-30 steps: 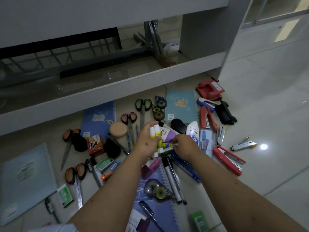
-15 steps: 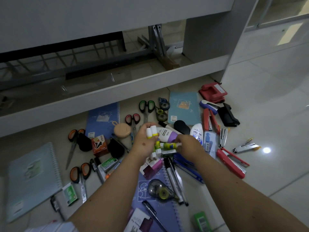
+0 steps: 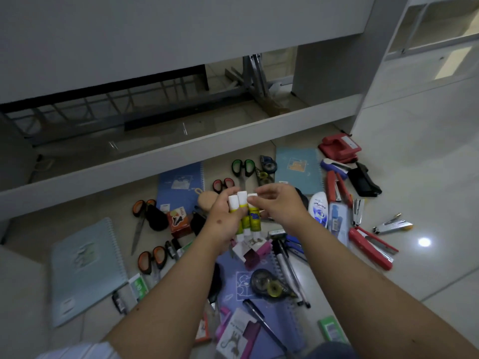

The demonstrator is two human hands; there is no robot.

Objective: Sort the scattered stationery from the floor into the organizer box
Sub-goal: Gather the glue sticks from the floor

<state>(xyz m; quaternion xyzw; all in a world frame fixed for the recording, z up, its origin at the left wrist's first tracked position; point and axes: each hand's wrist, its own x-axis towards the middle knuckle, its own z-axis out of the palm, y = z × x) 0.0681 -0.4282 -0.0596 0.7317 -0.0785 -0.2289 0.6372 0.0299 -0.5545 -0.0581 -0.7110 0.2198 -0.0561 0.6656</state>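
Head view | glue sticks (image 3: 245, 215): three, upright, white caps up, above floor (image 3: 414, 177) clutter | left hand (image 3: 224, 221): fingers clamped round them | right hand (image 3: 281, 207): fingers pinching rightmost cap.

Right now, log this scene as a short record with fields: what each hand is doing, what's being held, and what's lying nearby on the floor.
left hand: left hand grips three glue sticks upright in a bundle, white caps on top
right hand: right hand touches the cap of the rightmost stick with its fingertips
floor to the right: white bottle, red stapler
floor to the left: orange-handled scissors, pale spiral notebook
floor beyond the hands: green-handled scissors
organizer box: not identifiable in view
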